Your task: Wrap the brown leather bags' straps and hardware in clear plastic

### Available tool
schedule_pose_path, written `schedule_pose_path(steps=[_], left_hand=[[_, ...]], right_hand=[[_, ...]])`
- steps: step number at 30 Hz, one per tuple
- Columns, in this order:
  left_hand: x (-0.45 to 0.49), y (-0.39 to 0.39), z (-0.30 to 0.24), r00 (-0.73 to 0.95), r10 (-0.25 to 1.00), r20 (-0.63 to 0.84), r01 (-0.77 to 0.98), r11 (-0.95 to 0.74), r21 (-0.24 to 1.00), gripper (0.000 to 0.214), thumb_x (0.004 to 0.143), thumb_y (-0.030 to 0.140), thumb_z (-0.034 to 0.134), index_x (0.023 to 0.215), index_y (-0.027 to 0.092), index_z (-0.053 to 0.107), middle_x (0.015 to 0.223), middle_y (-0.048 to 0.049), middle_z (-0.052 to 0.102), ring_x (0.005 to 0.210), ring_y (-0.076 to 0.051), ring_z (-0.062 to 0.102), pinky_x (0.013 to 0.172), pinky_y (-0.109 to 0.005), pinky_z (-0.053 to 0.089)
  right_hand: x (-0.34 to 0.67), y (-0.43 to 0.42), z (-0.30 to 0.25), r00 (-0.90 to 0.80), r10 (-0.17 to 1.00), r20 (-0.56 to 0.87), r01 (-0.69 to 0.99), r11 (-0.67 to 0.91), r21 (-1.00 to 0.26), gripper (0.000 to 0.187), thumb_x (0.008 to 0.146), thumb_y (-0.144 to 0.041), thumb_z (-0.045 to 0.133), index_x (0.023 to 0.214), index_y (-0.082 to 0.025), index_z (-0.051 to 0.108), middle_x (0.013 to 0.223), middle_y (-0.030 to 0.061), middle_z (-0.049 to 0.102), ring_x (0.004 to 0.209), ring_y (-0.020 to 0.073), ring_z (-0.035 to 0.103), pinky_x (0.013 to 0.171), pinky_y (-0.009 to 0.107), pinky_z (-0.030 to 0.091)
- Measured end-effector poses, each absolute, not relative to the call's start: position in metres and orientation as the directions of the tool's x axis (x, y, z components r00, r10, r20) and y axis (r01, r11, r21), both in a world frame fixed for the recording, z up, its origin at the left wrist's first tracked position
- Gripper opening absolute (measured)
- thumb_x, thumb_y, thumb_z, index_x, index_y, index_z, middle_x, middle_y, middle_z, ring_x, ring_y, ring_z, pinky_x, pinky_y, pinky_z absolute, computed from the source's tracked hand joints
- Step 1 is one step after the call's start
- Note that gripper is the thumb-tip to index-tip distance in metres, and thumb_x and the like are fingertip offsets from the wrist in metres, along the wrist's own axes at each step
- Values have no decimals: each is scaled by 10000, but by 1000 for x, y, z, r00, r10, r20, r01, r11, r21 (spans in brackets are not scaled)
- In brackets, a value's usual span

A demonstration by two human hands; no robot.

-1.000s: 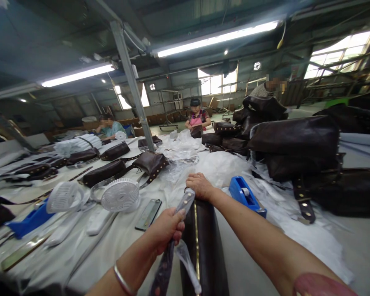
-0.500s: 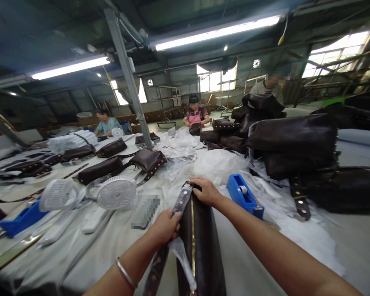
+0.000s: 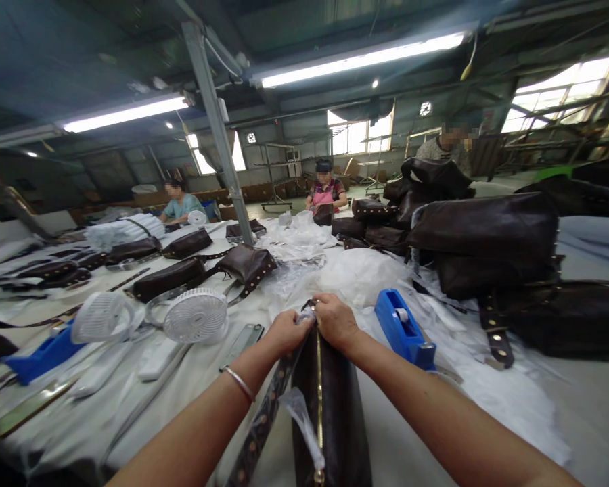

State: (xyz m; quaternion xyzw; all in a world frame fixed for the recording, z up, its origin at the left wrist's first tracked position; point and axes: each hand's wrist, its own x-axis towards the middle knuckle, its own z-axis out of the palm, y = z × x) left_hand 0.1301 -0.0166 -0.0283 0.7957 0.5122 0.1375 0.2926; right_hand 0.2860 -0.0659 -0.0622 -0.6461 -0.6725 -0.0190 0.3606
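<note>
A dark brown leather bag point(image 3: 335, 406) with a gold zip stands on end on the white-covered table point(image 3: 512, 399) right in front of me. My left hand point(image 3: 287, 333) and my right hand point(image 3: 335, 319) meet at its far top end, both closed there. A studded strap point(image 3: 264, 419) in clear plastic wrap runs from under my left hand down along the bag's left side. A loose tail of plastic point(image 3: 304, 426) hangs beside the zip.
A blue tape dispenser point(image 3: 400, 328) sits right of the bag. Two small white fans point(image 3: 195, 316) and another blue dispenser point(image 3: 43, 355) lie to the left. Brown bags are stacked high point(image 3: 482, 237) at right. Three people work at the far side.
My left hand has slid up the wrapped strap from mid-length to the bag's far end, beside my right hand. The strap now lies down along the bag.
</note>
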Motion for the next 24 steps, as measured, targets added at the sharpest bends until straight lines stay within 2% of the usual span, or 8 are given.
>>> schedule_pose_path(steps=[5, 9, 15, 19, 24], left_hand=[[154, -8, -33, 411, 910, -48, 731, -298, 614, 265, 935, 392, 616, 908, 131, 650, 889, -25, 665, 806, -179, 648, 759, -359, 553], [156, -12, -40, 398, 917, -13, 717, -303, 628, 262, 938, 386, 616, 934, 128, 656, 920, -32, 674, 844, -191, 659, 780, -373, 560], [155, -20, -47, 370, 927, 63, 712, -327, 622, 249, 945, 380, 604, 950, 135, 649, 928, -42, 672, 869, -189, 653, 820, -397, 547], [158, -21, -50, 362, 928, 86, 709, -334, 621, 250, 945, 384, 601, 942, 138, 646, 919, -40, 668, 867, -189, 648, 825, -399, 541], [160, -19, -55, 343, 936, 80, 706, -313, 635, 257, 940, 391, 606, 925, 137, 644, 900, -35, 664, 839, -183, 644, 803, -386, 541]], right_hand=[[291, -60, -63, 128, 886, 447, 898, 88, -431, 199, 859, -144, 568, 843, -164, 765, 1253, 151, 656, 1169, 299, 577, 1010, 402, 463], [295, -57, -66, 86, 899, 430, 904, 111, -413, 184, 841, -136, 580, 861, -155, 762, 1282, 160, 638, 1184, 287, 573, 1022, 383, 450], [293, -63, -66, 7, 877, 481, 911, 192, -364, 262, 857, -114, 525, 1035, -95, 716, 1368, 206, 566, 1267, 319, 500, 1040, 454, 414], [292, -70, -68, 4, 847, 531, 907, 220, -358, 238, 871, -102, 500, 997, -96, 702, 1402, 208, 535, 1294, 324, 471, 1061, 485, 388], [296, -75, -74, 62, 823, 564, 891, 209, -403, 197, 894, -116, 498, 908, -143, 692, 1377, 172, 552, 1242, 270, 517, 1040, 430, 430]])
